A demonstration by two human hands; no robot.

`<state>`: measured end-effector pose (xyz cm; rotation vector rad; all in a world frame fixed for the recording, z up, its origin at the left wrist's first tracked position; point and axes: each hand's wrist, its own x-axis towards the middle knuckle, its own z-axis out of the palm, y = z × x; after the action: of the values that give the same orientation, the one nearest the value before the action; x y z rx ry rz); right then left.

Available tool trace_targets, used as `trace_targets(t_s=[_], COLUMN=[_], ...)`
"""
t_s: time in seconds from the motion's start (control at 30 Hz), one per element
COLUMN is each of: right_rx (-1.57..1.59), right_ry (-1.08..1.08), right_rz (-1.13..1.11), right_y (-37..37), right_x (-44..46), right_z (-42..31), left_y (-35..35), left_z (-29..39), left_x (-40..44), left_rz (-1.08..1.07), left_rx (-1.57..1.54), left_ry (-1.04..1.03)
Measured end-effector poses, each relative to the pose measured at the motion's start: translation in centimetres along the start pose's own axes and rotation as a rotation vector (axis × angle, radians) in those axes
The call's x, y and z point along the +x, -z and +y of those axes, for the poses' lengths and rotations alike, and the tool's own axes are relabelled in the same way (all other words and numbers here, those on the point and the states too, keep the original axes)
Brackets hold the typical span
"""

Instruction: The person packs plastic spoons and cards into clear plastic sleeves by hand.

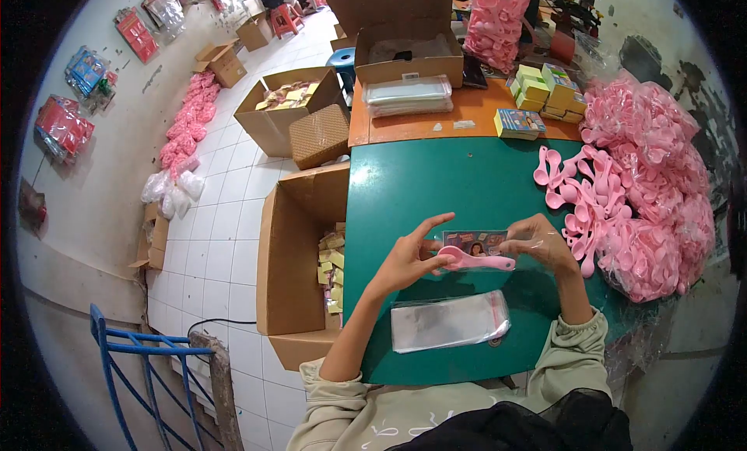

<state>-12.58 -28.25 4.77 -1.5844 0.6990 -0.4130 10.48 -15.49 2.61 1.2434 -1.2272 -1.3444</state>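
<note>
In front of me, above the green table, is a clear plastic bag [554,241] with a dark printed card [475,239] in it. A pink spoon [475,261] lies along the card's lower edge; I cannot tell whether it is inside the bag. My left hand [406,258] grips the spoon's bowl end and the bag's left end, index finger raised. With bent fingers my right hand [541,245] pinches the bag and card at the right end. Below them on the table rests a stack of flat clear bags [447,322].
Loose pink spoons [587,198] and bulging bags of pink spoons [650,178] fill the table's right side. Small yellow boxes [520,124] and more clear bags [408,94] sit at the back. Left of the table stands an open carton [292,256] holding yellow packets.
</note>
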Motion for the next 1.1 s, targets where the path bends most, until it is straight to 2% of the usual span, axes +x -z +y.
trace_targets(t_s=[0.07,0.1,0.17,0.2,0.27,0.3,0.4,0.43,0.53,0.63,0.73,0.83,0.93,1.1], right_rx=[0.007,-0.111,-0.342,-0.38,-0.453,-0.489,-0.588,-0.617,-0.704,-0.742,-0.789,-0.892,-0.839,-0.96], right_ry=[-0.014,0.024,0.091,0.167,0.318,0.321,0.355,0.413,0.395,0.402,0.409,0.456,0.388,0.438], right_rz=[0.083,0.179,0.365,0.31,0.202,0.089,-0.039,-0.02,-0.025,-0.062,-0.106,-0.074,-0.093,-0.122], right_y=[-0.1,-0.3,-1.3,-2.0,-3.5,-3.8,-4.5,-4.9,-5.9,-6.8,-7.5,-7.9,-7.9,-8.4], right_x=[0.3,0.4,0.6,0.7,0.7,0.6,0.5,0.5,0.8,1.2,1.6,2.3,2.8,3.0], right_z=[0.7,0.7,0.2,-0.3,-1.2,-1.1,0.4,0.8,2.2,3.1,3.3,3.8,4.0,4.0], left_y=[-0.1,-0.3,-1.0,-1.4,-2.4,-2.7,-2.5,-2.5,-2.3,-2.0,-1.5,-1.6,-2.1,-3.1], left_z=[-2.0,-2.7,-2.5,-2.3,-1.9,-1.9,-2.4,-2.6,-2.2,-1.5,-1.4,-1.7,-2.0,-3.9], left_x=[0.2,0.3,-0.1,-0.4,-1.0,-1.2,-1.3,-1.2,-1.5,-2.1,-2.2,-2.1,-2.0,-1.6], left_rz=[0.14,0.212,0.254,0.273,0.159,0.101,0.038,0.053,0.047,0.156,0.275,0.297,0.297,0.405], left_rx=[0.079,0.119,-0.003,-0.063,-0.302,-0.423,-0.333,-0.284,-0.044,0.282,0.338,0.35,0.361,0.483], left_ry=[-0.066,-0.096,-0.01,0.032,0.147,0.203,0.198,0.176,0.232,0.254,0.186,0.161,0.123,-0.025])
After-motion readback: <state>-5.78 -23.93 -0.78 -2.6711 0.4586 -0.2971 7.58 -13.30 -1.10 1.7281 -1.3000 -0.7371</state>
